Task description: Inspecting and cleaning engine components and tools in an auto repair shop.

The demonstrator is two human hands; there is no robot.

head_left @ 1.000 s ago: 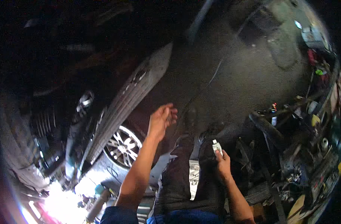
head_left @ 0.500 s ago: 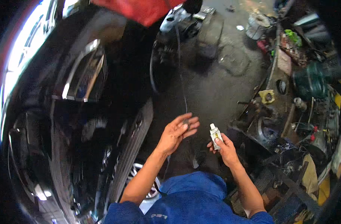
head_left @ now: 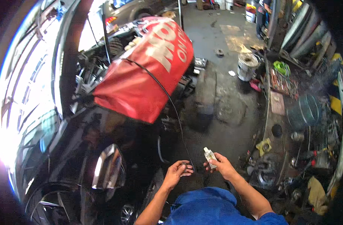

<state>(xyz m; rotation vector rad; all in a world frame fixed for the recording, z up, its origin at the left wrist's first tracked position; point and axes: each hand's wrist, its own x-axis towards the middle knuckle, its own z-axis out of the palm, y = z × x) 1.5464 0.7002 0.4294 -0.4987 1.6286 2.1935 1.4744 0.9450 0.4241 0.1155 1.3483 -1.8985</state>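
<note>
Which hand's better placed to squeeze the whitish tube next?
Probably the right hand: it grips the tube, whose pale tip sticks out clear of the fingers. The left hand is apart from the tube and appears to pinch a small dark piece.

We see a small whitish squeeze tube with yellowish-grey marks, a small dark-grey object, our blue fabric shirt, a large red sheet cover with bold white lettering, a glossy black car body and a yellow-and-black striped panel.
</note>
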